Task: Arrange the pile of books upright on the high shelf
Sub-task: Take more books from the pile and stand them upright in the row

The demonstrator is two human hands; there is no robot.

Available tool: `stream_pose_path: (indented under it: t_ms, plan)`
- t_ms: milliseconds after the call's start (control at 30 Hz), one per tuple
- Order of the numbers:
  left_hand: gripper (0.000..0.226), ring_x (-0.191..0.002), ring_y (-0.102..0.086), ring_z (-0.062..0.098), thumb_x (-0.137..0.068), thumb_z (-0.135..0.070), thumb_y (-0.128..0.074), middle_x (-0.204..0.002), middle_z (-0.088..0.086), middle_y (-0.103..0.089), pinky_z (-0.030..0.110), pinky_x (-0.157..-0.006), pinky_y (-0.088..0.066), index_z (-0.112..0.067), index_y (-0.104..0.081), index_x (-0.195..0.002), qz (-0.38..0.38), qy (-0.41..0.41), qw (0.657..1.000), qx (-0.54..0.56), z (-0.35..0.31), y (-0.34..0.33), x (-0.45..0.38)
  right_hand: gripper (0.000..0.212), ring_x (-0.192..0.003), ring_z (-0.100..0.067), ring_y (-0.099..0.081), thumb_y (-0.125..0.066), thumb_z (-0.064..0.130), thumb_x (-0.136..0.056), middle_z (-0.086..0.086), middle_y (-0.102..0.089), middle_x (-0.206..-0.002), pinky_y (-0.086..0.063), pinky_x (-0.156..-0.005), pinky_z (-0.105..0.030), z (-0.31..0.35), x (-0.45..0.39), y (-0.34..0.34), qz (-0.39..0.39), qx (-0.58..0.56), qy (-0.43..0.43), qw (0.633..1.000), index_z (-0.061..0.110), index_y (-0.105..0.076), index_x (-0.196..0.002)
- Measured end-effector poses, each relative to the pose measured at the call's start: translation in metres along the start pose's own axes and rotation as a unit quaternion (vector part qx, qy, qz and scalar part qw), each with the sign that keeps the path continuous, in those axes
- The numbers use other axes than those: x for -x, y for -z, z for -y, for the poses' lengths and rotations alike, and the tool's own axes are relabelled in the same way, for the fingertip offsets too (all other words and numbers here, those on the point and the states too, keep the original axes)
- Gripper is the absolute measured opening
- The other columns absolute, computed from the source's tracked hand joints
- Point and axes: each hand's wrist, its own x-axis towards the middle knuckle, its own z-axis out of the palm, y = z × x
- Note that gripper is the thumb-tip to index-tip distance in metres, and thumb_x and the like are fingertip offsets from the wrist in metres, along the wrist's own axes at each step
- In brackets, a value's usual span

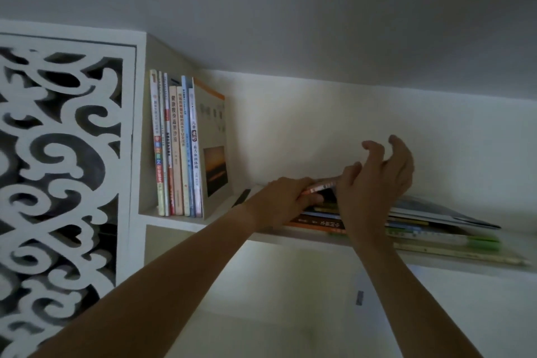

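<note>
Several books [180, 148] stand upright at the left end of the high white shelf [180, 222], the last one showing a sunset cover. A flat pile of books [436, 227] lies to the right on the same shelf. My left hand [286, 195] grips the left edge of the top book [321, 185], which has a pinkish spine and is lifted slightly off the pile. My right hand [374, 180] hovers over that book with fingers spread and curled; its thumb side rests against the book's edge.
A white carved lattice panel [64, 171] fills the left side. The ceiling [290, 9] slopes close above the shelf. A small dark strip [241, 197] lies on the shelf between the upright books and the pile. A lower compartment opens beneath.
</note>
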Motion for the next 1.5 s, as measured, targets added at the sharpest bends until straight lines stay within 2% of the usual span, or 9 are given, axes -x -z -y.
stream_pose_path:
  t_ms: [200,300,433,600,833,1100,1200,1300,1500]
  plan:
    - [0.035,-0.101,-0.072,0.014,-0.11,-0.038,-0.046,-0.123,-0.001,-0.071,0.039,-0.09,-0.062,-0.029,-0.046,-0.143,-0.233,0.049,0.971,0.01,0.01,-0.005,0.022,0.071,-0.139,-0.029,-0.046,-0.049,0.046,-0.105,-0.014,-0.025,-0.166,-0.045,-0.101,-0.03,0.075,0.01,0.012,0.231,-0.295,-0.15,0.915,0.019,-0.016,-0.162]
    - [0.036,-0.095,-0.067,-0.006,-0.11,-0.035,-0.047,-0.123,-0.009,-0.066,0.017,-0.081,-0.06,-0.03,-0.044,-0.145,-0.339,0.084,0.936,0.043,0.022,-0.001,0.038,0.055,-0.122,-0.028,-0.059,-0.01,0.048,-0.112,-0.013,-0.046,-0.157,-0.043,-0.1,-0.035,0.114,0.018,0.022,0.441,-0.386,-0.215,0.781,0.025,-0.025,-0.159]
    - [0.035,-0.138,-0.046,-0.011,-0.115,-0.033,-0.032,-0.147,-0.026,-0.054,0.023,-0.113,-0.045,-0.043,-0.043,-0.147,-0.377,0.062,0.916,0.123,0.034,0.007,0.066,0.049,-0.102,0.0,-0.059,-0.025,0.07,-0.101,0.017,-0.059,-0.119,-0.047,-0.09,-0.024,0.136,0.038,-0.009,0.542,-0.377,-0.116,0.742,0.047,-0.041,-0.142]
    - [0.085,-0.155,0.002,0.015,-0.099,-0.004,-0.057,-0.173,0.0,0.002,0.039,-0.131,-0.007,-0.015,-0.003,-0.165,-0.393,0.082,0.916,-0.013,0.057,0.006,0.074,0.066,-0.122,-0.01,-0.062,-0.022,0.082,-0.095,0.009,-0.061,-0.14,-0.05,-0.108,-0.045,0.157,0.044,-0.039,0.558,-0.37,-0.071,0.739,0.049,-0.037,-0.15]
    - [0.084,-0.156,-0.019,0.035,-0.094,-0.024,-0.075,-0.163,0.02,-0.016,0.056,-0.123,-0.033,0.006,-0.026,-0.155,-0.528,0.004,0.836,-0.146,0.071,-0.009,0.067,0.066,-0.133,-0.012,-0.055,-0.029,0.088,-0.089,0.013,-0.055,-0.149,-0.044,-0.114,-0.049,0.153,0.039,-0.073,0.588,-0.357,-0.025,0.726,0.059,-0.036,-0.148]
    - [0.081,-0.16,-0.012,0.038,-0.096,-0.016,-0.067,-0.169,0.026,-0.016,0.053,-0.13,-0.013,0.009,-0.022,-0.158,-0.47,0.05,0.861,-0.186,0.078,0.002,0.063,0.056,-0.123,-0.019,-0.061,-0.028,0.068,-0.103,0.005,-0.063,-0.141,-0.048,-0.105,-0.036,0.158,0.023,-0.047,0.596,-0.265,0.002,0.758,0.04,-0.051,-0.146]
    - [0.075,-0.161,-0.005,0.037,-0.099,-0.013,-0.058,-0.171,0.023,-0.01,0.053,-0.131,-0.008,0.001,-0.019,-0.162,-0.461,0.098,0.843,-0.257,0.072,-0.006,0.059,0.038,-0.095,-0.02,-0.067,-0.045,0.043,-0.107,-0.002,-0.074,-0.108,-0.047,-0.075,-0.023,0.128,0.009,-0.028,0.526,-0.2,0.018,0.826,0.019,-0.073,-0.116]
    - [0.086,-0.159,-0.014,0.036,-0.094,-0.011,-0.069,-0.17,0.02,-0.018,0.056,-0.129,-0.018,-0.004,-0.018,-0.163,-0.495,0.192,0.81,-0.249,0.059,-0.007,0.044,0.041,-0.116,-0.029,-0.061,-0.062,0.042,-0.099,-0.012,-0.067,-0.129,-0.05,-0.095,-0.035,0.083,-0.015,-0.011,0.475,-0.052,0.035,0.878,0.018,-0.067,-0.132]
    - [0.062,-0.149,-0.027,0.041,-0.086,-0.004,-0.068,-0.156,0.026,-0.034,0.055,-0.129,-0.015,-0.006,-0.049,-0.145,-0.49,0.072,0.808,-0.321,0.022,0.002,0.007,0.113,-0.148,-0.028,-0.035,-0.073,0.086,-0.06,-0.001,-0.032,-0.165,-0.031,-0.121,-0.042,-0.002,-0.063,0.023,0.684,0.189,0.046,0.703,0.034,-0.041,-0.156]
